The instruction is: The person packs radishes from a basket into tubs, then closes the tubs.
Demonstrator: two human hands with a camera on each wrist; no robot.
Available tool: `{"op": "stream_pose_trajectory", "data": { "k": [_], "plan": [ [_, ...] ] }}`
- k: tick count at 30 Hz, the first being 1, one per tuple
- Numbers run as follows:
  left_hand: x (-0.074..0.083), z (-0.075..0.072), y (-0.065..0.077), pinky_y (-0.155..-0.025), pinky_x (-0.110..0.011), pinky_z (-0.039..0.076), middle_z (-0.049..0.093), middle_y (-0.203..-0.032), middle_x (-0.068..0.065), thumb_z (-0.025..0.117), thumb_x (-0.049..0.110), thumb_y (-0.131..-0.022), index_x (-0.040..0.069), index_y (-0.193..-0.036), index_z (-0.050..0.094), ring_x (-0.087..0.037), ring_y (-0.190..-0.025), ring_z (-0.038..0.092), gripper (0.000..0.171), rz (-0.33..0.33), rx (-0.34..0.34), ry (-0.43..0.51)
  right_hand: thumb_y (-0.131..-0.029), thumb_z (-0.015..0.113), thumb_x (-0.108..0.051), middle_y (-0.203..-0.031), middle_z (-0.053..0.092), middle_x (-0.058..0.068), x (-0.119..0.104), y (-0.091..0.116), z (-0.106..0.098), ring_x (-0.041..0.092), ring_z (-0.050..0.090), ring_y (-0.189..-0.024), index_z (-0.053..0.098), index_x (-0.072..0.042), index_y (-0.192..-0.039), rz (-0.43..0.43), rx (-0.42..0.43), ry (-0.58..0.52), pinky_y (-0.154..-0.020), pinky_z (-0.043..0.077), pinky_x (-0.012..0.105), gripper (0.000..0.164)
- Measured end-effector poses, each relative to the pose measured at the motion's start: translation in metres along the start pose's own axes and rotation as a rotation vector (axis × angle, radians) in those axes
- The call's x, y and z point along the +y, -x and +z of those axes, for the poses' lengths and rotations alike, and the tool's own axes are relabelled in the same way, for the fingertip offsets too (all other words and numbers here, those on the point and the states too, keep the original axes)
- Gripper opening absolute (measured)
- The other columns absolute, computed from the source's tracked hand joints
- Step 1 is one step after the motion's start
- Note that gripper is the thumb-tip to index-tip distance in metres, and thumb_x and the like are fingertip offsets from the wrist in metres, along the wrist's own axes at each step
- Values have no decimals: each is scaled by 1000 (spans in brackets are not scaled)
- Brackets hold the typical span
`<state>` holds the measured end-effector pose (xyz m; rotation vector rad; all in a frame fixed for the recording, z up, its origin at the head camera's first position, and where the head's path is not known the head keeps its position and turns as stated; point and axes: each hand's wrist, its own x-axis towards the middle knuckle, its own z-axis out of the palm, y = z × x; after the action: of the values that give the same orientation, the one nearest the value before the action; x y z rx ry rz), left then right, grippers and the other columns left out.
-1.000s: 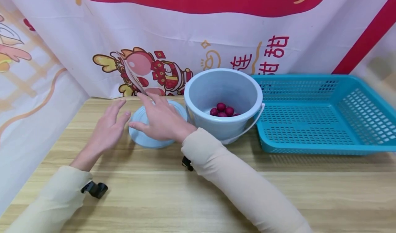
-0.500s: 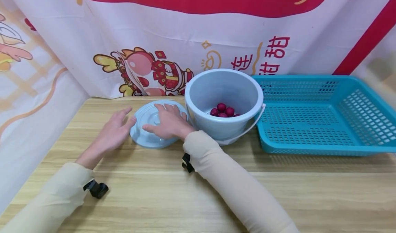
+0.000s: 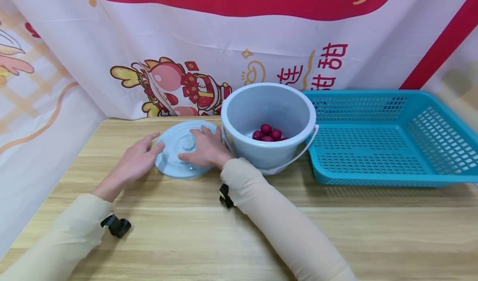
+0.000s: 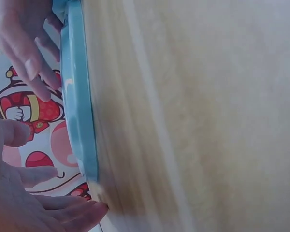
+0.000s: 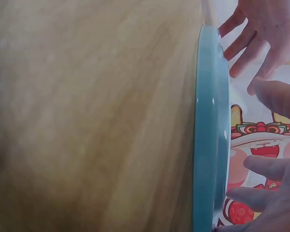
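A round pale-blue lid with a raised centre knob lies flat on the wooden table, left of a matching bucket. My left hand is at the lid's left edge, fingers extended and spread. Over the lid's right part is my right hand, its fingers spread and loosely bent toward the far right rim. In the left wrist view the lid shows edge-on, with the left hand near one end. The right wrist view shows the right hand's fingers close to the lid's top face.
Right beside the lid stands the bucket, its white handle hanging down in front. Several dark red round fruits lie inside it. A teal perforated basket sits farther right. A printed cloth hangs behind the table.
My right hand has lowered and shifted right, uncovering the lid's knob. The left hand has moved right, up to the lid's edge. Bucket and basket have stayed put.
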<state>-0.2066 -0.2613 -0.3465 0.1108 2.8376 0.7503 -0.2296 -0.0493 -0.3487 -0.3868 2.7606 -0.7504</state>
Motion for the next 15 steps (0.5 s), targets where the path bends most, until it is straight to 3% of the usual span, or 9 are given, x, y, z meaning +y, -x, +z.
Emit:
{"op": "stream_pose_trajectory", "data": {
  "k": [8,15],
  "plan": [
    [-4,-10,0,-110,-72,22,19,-158,-32,20,62,-100,6,-159,10,-57,-141,19,82,-88,-53,-19,-85,69,-57,-167,13,0,-2,0,5,35,9,-153,33,-35,-154,-19,-76,-25,-120,20,58,81],
    [-3,-13,0,-113,-69,21,24,-157,-31,26,58,-101,5,-156,24,-54,-144,20,76,-129,-36,49,-82,75,-50,-166,16,6,1,-1,1,36,9,-153,36,-33,-152,-71,-102,-97,-120,24,55,82]
  ]
}}
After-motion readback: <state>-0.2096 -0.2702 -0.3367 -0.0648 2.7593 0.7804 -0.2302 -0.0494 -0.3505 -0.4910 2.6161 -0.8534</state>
